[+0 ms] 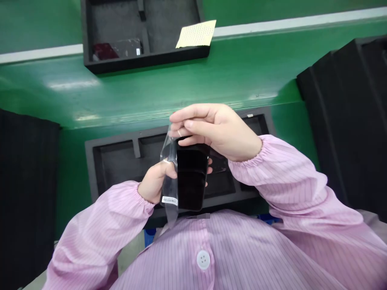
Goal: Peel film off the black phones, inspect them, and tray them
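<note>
Black phone-shaped device [192, 181] is held above a divided dark tray [90, 163] on the green tabletop [127, 90], clasped in the left hand [153, 180], thumb at its left edge over a clear film [171, 185] with a barcode label [169, 200], fingertips showing past its right edge. Across the top end of the device lies the right hand [219, 131], fingers bent by the film, though I cannot tell whether they pinch it. Beyond, a second tray [148, 57] carries a yellow printed sheet [196, 34] on its near rim.
</note>
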Available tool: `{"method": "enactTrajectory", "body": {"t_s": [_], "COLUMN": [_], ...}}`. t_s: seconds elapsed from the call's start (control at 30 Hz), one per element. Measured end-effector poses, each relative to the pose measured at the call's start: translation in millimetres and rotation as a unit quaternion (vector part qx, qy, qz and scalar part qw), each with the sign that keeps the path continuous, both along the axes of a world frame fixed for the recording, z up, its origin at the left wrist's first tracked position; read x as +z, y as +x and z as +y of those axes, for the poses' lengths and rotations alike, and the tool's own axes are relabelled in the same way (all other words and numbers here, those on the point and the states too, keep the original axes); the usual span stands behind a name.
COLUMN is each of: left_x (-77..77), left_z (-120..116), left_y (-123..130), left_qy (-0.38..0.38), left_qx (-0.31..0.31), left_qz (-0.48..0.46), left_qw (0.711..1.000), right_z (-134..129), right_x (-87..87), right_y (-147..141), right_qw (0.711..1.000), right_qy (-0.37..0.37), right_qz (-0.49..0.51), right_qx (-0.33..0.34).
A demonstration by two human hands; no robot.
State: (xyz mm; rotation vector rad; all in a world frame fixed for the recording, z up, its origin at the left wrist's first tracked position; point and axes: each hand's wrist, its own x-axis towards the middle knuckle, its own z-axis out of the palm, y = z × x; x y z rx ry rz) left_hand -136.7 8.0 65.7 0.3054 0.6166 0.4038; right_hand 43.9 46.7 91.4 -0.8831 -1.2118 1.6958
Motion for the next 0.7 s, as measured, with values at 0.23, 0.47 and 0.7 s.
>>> {"method": "enactTrajectory", "body": {"t_s": [0.23,0.47,0.7], "left_x": [2.4,0.8,-1.8], "left_z": [0.6,-0.5,-0.5], "left_y": [-3.6,-4.5,-3.2], "left_qy": [-0.057,-0.066,-0.045], "left_qx": [0.020,-0.015,-0.005], "left_qz": [-0.040,-0.066,-0.054], "left_qw": [0.997,0.996,0.997], "right_z": [10.5,14.3,17.5], "right_x": [1.3,7.4,-1.2], "right_y": [22.0,25.5,25.8], "right_qw": [0.997,0.998,0.996], "right_qy": [0.041,-0.031,0.029], "right_qz": [-0.003,-0.005,-0.059], "right_qx": [0.068,0.056,-0.067]}}
